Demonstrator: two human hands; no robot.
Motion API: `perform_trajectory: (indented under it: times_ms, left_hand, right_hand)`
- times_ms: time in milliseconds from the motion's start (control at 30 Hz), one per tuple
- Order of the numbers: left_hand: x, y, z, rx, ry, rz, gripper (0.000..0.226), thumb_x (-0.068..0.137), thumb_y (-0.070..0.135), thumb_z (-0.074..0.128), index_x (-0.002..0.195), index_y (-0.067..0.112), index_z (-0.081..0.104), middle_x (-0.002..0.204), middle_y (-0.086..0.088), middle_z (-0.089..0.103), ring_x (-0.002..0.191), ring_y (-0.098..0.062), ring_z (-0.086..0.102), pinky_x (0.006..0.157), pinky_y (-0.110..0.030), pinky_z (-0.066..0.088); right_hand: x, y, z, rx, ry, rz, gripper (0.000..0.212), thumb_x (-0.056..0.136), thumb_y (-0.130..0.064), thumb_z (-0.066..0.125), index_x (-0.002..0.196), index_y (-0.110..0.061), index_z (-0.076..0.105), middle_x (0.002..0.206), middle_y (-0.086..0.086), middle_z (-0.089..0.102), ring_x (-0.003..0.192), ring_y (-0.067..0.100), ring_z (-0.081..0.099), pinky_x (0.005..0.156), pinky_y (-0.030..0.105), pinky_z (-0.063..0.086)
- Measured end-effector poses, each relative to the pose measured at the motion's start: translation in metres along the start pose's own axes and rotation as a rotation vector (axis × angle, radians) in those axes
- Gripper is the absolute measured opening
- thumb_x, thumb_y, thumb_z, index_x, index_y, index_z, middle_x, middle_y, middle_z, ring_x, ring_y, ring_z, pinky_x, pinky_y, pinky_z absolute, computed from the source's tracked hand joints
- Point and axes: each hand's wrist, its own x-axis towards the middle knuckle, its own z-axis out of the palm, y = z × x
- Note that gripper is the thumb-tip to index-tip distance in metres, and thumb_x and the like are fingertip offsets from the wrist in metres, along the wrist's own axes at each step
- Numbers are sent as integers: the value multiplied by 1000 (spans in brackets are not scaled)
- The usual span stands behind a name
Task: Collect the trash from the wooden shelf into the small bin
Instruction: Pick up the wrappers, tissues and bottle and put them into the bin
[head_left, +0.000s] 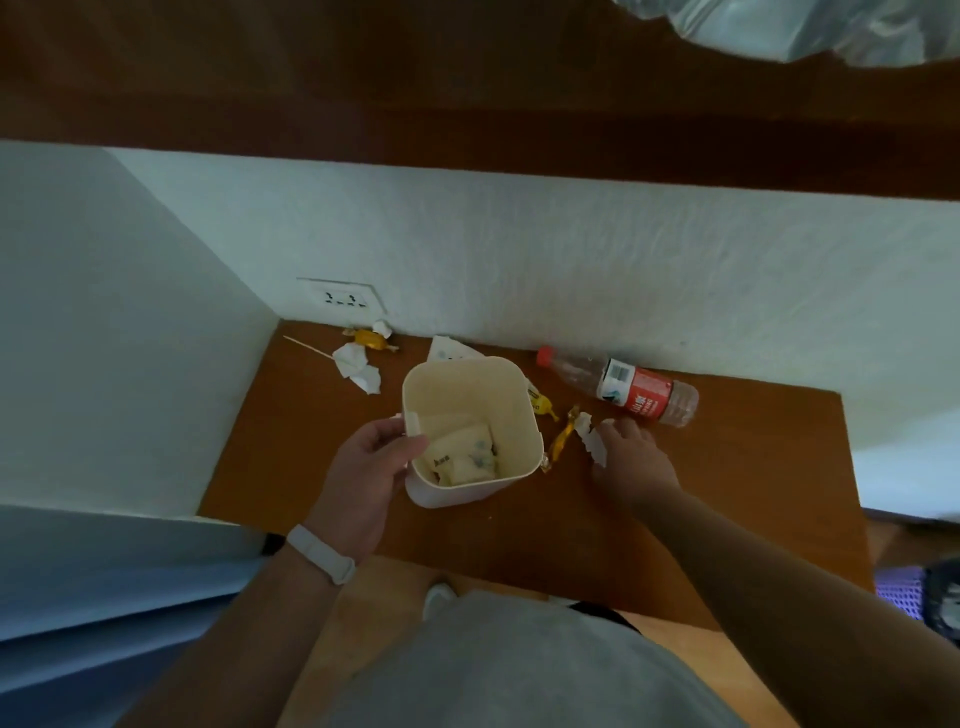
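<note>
A small cream bin (511, 415) stands on the wooden shelf (519, 530), with tissue packets inside. My left hand (363, 467) grips its left rim, thumb over the edge. My right hand (631, 457) lies to the right of the bin, its fingers closing on a crumpled white tissue (592, 439). An orange candy wrapper (558, 441) lies between the bin and that hand. A second yellow wrapper (543, 404) sits behind the bin's right side. A clear plastic bottle (623, 384) with a red cap and label lies on its side.
At the back left corner lie crumpled tissues (358, 366), a yellow wrapper (371, 339) and a thin stick (309, 347). A white packet (447, 351) leans behind the bin. A wall socket (340, 299) sits above. White walls close the shelf at left and back.
</note>
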Motion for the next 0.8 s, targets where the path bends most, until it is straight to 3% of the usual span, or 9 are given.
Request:
perform_trajectory:
  times_ms: [300,400,567,700,800]
  left_hand:
    - [3,-3,5,-29,26,9,20,86,8,70,106,7,69,102,-12,77,85,-21,75,66,-29,58]
    - [4,-2,8,-11,12,14,22,87,9,69,109,6,68,103,-12,76,88,-23,74,69,-32,57]
    - [9,0,14,42,-22,23,23,88,9,69,110,7,68,105,-11,75,93,-24,72,80,-39,57]
    - [14,-2,19,73,-59,53,22,85,9,72,107,10,69,97,-5,78,86,-18,75,64,-26,56]
    - [14,-4,24,137,-90,103,24,84,10,73,108,13,68,102,-9,76,96,-25,72,73,-32,56]
  right_hand:
    - [4,11,-5,19,-97,23,15,96,-27,46,104,-23,57,88,-4,54,78,14,55,67,33,51]
    - [-3,8,-13,82,-58,22,9,95,-24,48,93,-25,56,84,-3,57,73,12,55,67,34,53]
    - [-18,-27,-51,287,164,-43,14,95,-21,51,83,-22,59,75,-6,60,65,14,59,59,36,55]
    - [-33,-68,-88,439,339,-183,13,91,-16,52,85,-23,62,77,-13,58,61,8,54,49,23,36]
    - [-44,-94,-103,426,334,-279,12,91,-19,49,86,-23,59,76,-5,59,65,10,53,53,30,44]
